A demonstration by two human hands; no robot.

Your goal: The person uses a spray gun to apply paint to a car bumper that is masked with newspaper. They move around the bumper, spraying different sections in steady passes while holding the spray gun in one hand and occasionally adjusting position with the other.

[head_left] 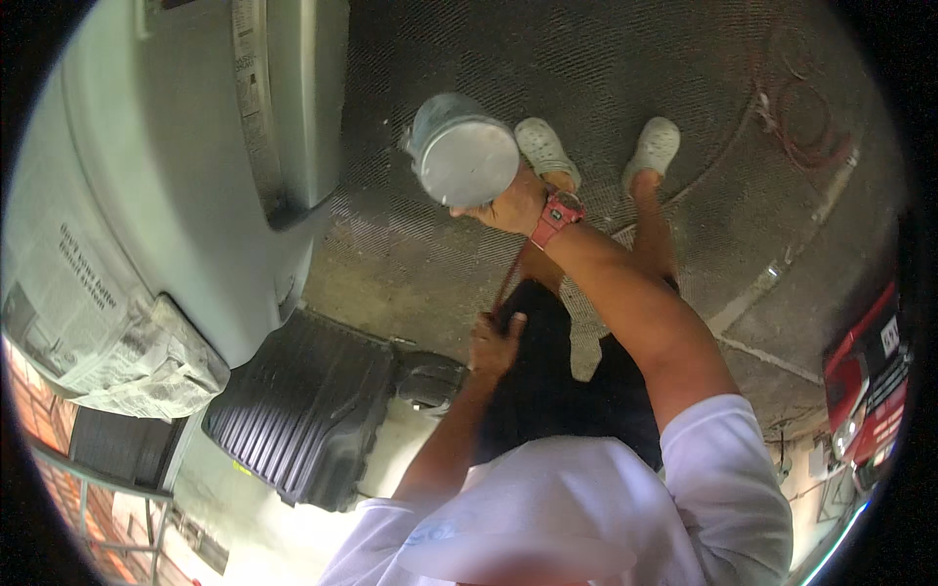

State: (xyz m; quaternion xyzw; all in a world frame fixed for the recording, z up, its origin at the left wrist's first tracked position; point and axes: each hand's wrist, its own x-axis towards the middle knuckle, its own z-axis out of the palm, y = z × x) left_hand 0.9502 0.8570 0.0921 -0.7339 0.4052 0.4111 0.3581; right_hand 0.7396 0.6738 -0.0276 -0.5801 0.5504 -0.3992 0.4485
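Observation:
My right hand (510,203), with a red watch at the wrist, reaches forward. Its fingers are wrapped under a round cup with a pale lid (471,162), which looks like the paint cup of a spray gun; the cup covers whatever body is below it. A thin reddish hose (507,280) runs from beneath that hand back toward my body. My left hand (496,344) is closed around this hose, beside my dark shorts. Left of the cup, a short gap away, stands a smooth grey vehicle body panel (186,146).
Newspaper (83,303) masks parts of the panel. A black ribbed plastic liner (303,410) lies at the lower left. White clogs (653,146) are on my feet. Red hose (816,127) lies coiled on the floor at the upper right. A red vehicle (865,381) stands at the far right.

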